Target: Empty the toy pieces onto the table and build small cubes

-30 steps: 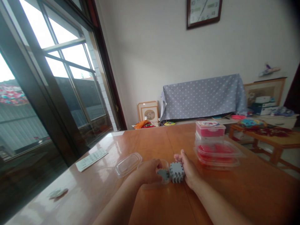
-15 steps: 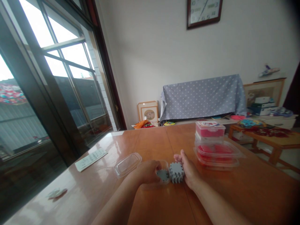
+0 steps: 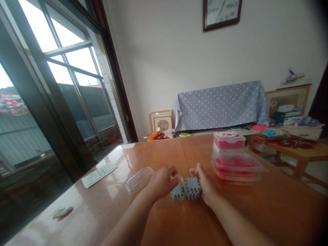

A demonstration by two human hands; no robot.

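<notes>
My left hand [image 3: 167, 179] hovers over a clear plastic container [image 3: 164, 202], fingers bent and apart from the thumb, with nothing visible between them. Inside the container, below the fingertips, are grey toothed-edge tiles [image 3: 177, 192] like small foam puzzle mats. Right beside it stands a stack of the same grey tiles [image 3: 193, 186] on the table. My right hand [image 3: 205, 184] rests along the stack's right side, thumb up and fingers reaching behind it, not closed round it. A clear lid [image 3: 139, 180] lies left of my left hand.
Stacked clear boxes with red contents [image 3: 237, 169] and a pink-sided box [image 3: 229, 140] stand to the right on the wooden table [image 3: 179, 229]. A printed paper [image 3: 99, 174] and a small crumpled item [image 3: 61, 212] lie on the left. A glass window wall borders that side.
My left hand has let go of a grey tile in the container and risen slightly. That tile now lies flatter. My right hand and the stack have stayed nearly still.
</notes>
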